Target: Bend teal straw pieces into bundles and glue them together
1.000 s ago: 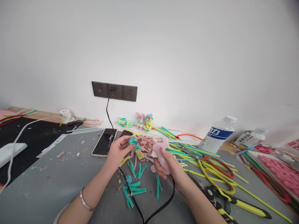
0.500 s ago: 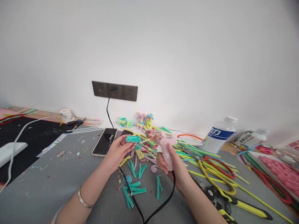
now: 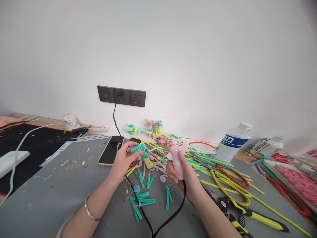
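My left hand pinches a small teal pipe-cleaner piece just above the grey table. My right hand is wrapped round the grip of a pink hot-glue gun. The gun's nozzle points left toward the teal piece and stops a little short of it. The gun's black cord runs down toward me. Several cut teal pieces lie on the table below both hands.
A phone lies left of my hands, under the wall sockets. Long yellow and green pipe cleaners, red-handled scissors, pliers, a water bottle and small finished figures fill the right and back.
The glue gun has drawn back to the right and turned upright, away from the teal piece. My left hand has tilted the teal piece and kept it in the same spot.
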A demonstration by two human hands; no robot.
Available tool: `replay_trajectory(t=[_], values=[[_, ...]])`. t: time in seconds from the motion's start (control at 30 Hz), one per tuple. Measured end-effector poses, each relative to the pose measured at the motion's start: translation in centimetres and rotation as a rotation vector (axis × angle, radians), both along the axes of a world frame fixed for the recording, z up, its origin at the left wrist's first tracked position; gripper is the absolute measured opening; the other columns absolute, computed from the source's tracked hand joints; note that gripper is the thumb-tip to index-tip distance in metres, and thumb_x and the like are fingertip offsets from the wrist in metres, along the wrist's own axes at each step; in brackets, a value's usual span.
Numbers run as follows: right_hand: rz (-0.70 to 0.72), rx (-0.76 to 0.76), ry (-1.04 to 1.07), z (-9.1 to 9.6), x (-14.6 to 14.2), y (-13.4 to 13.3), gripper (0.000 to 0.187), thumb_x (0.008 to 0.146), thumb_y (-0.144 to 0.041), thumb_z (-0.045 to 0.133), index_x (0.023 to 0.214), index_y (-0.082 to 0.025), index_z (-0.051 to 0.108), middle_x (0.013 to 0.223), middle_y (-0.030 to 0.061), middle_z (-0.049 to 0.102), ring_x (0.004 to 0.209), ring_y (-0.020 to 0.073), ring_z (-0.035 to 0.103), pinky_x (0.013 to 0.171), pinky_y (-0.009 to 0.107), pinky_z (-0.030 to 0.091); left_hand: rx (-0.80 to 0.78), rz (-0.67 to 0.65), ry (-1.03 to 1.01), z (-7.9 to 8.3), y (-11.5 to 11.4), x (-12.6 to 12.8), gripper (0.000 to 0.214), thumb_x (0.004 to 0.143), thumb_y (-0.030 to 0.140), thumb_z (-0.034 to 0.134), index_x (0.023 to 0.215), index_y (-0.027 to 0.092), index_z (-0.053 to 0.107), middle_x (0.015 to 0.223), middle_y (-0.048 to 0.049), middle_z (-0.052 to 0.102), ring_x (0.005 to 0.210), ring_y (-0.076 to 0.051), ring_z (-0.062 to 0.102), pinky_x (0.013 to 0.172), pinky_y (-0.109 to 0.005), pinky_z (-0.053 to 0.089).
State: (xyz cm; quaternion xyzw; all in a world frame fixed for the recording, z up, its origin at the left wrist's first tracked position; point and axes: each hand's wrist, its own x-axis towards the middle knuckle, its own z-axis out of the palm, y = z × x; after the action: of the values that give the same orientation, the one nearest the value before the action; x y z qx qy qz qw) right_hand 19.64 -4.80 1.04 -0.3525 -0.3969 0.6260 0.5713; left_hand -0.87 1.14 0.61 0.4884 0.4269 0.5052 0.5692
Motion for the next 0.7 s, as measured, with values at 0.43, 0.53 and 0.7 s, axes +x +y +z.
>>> replay_trajectory(t=[0.43, 0.53, 0.7], values=[[0.008, 0.042, 0.026, -0.15, 0.00, 0.17, 0.049, 0.090, -0.065, 0.050, 0.094, -0.017, 0.061, 0.040, -0.0099, 0.038, 0.031, 0.0067, 0.026, 0.040, 0.023, 0.021, 0.182, -0.069, 0.102, 0.34, -0.37, 0.27, 0.038, 0.073, 0.033, 0.076, 0.106, 0.016, 0.067, 0.102, -0.0093, 0.076, 0.097, -0.025, 0.072, 0.080, -0.034, 0.060], [0.022, 0.053, 0.037, -0.34, 0.10, 0.23, 0.048, 0.091, -0.065, 0.049, 0.094, -0.018, 0.061, 0.041, -0.0098, 0.038, 0.031, 0.0064, 0.027, 0.041, 0.022, 0.022, 0.203, -0.066, 0.117, 0.16, -0.43, 0.31, 0.033, 0.074, 0.033, 0.075, 0.101, 0.017, 0.066, 0.093, -0.0073, 0.076, 0.092, -0.024, 0.073, 0.077, -0.032, 0.060], [-0.008, 0.064, 0.017, -0.27, 0.05, 0.05, 0.046, 0.093, -0.062, 0.048, 0.091, -0.018, 0.060, 0.043, -0.0090, 0.039, 0.033, 0.0062, 0.029, 0.041, 0.022, 0.023, 0.243, -0.079, 0.153, -0.20, -0.39, 0.34, 0.031, 0.074, 0.034, 0.075, 0.098, 0.017, 0.066, 0.098, -0.0085, 0.075, 0.088, -0.023, 0.072, 0.070, -0.031, 0.060]])
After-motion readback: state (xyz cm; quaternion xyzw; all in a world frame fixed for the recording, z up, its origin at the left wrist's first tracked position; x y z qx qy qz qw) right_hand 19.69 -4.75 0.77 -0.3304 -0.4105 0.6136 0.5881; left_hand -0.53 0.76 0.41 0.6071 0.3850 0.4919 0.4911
